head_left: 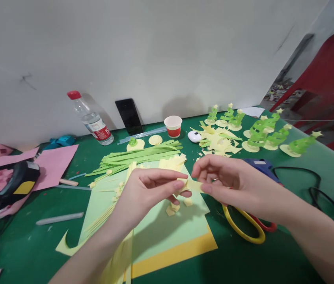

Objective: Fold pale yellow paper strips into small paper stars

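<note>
Between my hands stretches a short pale yellow paper strip [195, 186], its left end folded into a small knot-like shape. My left hand [152, 189] is closed, thumb and fingers pinching the folded end. My right hand [228, 177] is closed too, pinching the strip's loose end between thumb and forefinger. Just below lie several small folded pale yellow paper pieces [171, 210] on light green paper sheets [161, 236]. Long yellow paper strips [107, 217] run beneath my left forearm. Scissors with yellow and red handles [245, 228] lie under my right hand, their blades hidden.
Green spiral paper trees [258, 134] with stars stand at the back right, near a blue glue gun [260, 165]. Green strips [140, 156], a paper cup [173, 126], a phone [129, 116] and a water bottle [92, 120] line the back. Pink paper [56, 165] lies left.
</note>
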A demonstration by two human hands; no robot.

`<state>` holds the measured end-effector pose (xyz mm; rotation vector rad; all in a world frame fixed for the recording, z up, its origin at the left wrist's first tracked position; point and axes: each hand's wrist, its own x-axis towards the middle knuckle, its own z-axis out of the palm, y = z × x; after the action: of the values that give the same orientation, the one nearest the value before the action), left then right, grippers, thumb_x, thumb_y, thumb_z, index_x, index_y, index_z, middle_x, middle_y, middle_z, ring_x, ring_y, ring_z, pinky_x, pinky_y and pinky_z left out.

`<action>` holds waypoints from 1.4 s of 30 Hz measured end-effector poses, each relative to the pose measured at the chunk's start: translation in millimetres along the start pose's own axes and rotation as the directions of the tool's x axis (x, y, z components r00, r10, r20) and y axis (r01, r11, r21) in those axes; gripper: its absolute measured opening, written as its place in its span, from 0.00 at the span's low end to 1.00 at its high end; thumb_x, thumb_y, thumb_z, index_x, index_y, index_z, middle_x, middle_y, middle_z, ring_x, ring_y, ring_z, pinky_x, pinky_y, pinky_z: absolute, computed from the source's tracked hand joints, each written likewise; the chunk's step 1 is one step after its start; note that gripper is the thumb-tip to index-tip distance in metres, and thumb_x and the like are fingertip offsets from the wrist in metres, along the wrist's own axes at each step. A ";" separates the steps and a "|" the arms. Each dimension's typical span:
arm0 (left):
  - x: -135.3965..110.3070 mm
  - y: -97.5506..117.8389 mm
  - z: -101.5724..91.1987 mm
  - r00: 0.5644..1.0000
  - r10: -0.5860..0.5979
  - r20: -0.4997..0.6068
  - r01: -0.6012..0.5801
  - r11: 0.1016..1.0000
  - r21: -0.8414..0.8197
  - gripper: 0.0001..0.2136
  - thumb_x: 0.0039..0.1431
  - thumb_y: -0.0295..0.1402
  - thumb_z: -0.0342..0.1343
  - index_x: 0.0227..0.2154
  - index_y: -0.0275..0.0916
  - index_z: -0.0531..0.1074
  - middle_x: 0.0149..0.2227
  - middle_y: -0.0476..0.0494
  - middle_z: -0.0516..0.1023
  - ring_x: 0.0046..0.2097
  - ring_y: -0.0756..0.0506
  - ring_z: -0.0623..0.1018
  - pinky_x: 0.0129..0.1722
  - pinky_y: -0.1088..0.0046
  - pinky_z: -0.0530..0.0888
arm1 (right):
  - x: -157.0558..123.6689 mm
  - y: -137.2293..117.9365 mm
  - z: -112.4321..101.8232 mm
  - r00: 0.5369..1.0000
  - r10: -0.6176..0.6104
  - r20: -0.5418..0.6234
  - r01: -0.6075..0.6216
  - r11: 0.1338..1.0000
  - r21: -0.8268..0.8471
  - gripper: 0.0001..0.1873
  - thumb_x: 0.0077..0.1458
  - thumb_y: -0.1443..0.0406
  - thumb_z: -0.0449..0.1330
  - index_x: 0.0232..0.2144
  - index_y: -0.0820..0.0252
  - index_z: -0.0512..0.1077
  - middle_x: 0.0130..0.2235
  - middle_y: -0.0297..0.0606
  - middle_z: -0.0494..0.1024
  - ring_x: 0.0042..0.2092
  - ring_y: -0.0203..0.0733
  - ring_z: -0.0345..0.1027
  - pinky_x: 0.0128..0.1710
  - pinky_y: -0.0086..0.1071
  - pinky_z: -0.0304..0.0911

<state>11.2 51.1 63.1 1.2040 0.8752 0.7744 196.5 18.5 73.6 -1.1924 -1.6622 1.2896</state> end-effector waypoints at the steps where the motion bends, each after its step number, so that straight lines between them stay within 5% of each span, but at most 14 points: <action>1: 0.0 -0.4 0.3 1.000 0.000 -0.002 0.001 1.000 0.014 0.03 0.46 0.26 0.65 0.24 0.42 0.81 0.23 0.52 0.81 0.23 0.52 0.78 0.23 0.82 0.75 | -0.8 -0.4 1.2 1.000 0.004 0.012 -0.004 1.000 -0.024 0.02 0.53 0.67 0.55 0.28 0.58 0.68 0.27 0.30 0.67 0.27 0.31 0.59 0.23 0.24 0.55; 14: -2.2 6.6 1.8 0.992 -0.088 0.087 0.073 0.984 0.160 0.05 0.49 0.27 0.61 0.22 0.39 0.79 0.20 0.52 0.80 0.23 0.53 0.73 0.23 0.82 0.71 | -3.0 3.5 7.5 0.998 0.051 0.029 -0.045 0.984 -0.175 0.07 0.49 0.70 0.53 0.22 0.59 0.67 0.23 0.29 0.67 0.25 0.31 0.57 0.23 0.24 0.54; 22: -8.0 2.7 3.3 0.970 0.128 0.208 -0.217 0.843 0.493 0.06 0.58 0.27 0.52 0.27 0.40 0.72 0.25 0.52 0.76 0.27 0.52 0.72 0.26 0.79 0.67 | -1.7 1.6 5.6 0.985 0.133 0.106 -0.120 0.985 -0.123 0.06 0.46 0.71 0.52 0.20 0.59 0.63 0.21 0.28 0.63 0.25 0.31 0.54 0.23 0.24 0.51; 26: -11.1 -2.7 1.3 0.950 0.140 0.280 -0.262 0.845 0.466 0.04 0.60 0.28 0.49 0.37 0.44 0.65 0.27 0.53 0.70 0.30 0.50 0.70 0.20 0.80 0.61 | -0.6 0.4 3.5 0.965 0.175 0.193 -0.156 0.982 -0.109 0.06 0.45 0.72 0.52 0.20 0.59 0.62 0.21 0.27 0.60 0.24 0.30 0.51 0.23 0.24 0.49; 32: -12.2 -2.6 -0.2 0.940 0.111 0.324 -0.243 0.883 0.401 0.04 0.61 0.28 0.48 0.36 0.45 0.62 0.29 0.53 0.70 0.31 0.51 0.69 0.19 0.81 0.56 | -1.0 -3.0 0.8 0.944 0.166 0.284 -0.126 0.980 -0.154 0.07 0.51 0.68 0.53 0.22 0.59 0.63 0.23 0.27 0.60 0.25 0.31 0.53 0.24 0.24 0.50; 42: -12.9 5.9 0.0 0.943 0.024 0.332 -0.148 0.923 0.354 0.07 0.54 0.27 0.56 0.34 0.43 0.64 0.24 0.55 0.72 0.33 0.50 0.73 0.32 0.77 0.66 | -2.2 -3.0 2.0 0.935 0.043 0.351 0.007 0.990 -0.141 0.10 0.56 0.65 0.52 0.23 0.58 0.65 0.23 0.30 0.64 0.26 0.33 0.56 0.25 0.25 0.55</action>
<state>5.0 41.1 70.9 1.6672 0.7168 0.4677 194.7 15.6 76.0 -1.1031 -2.0325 1.4873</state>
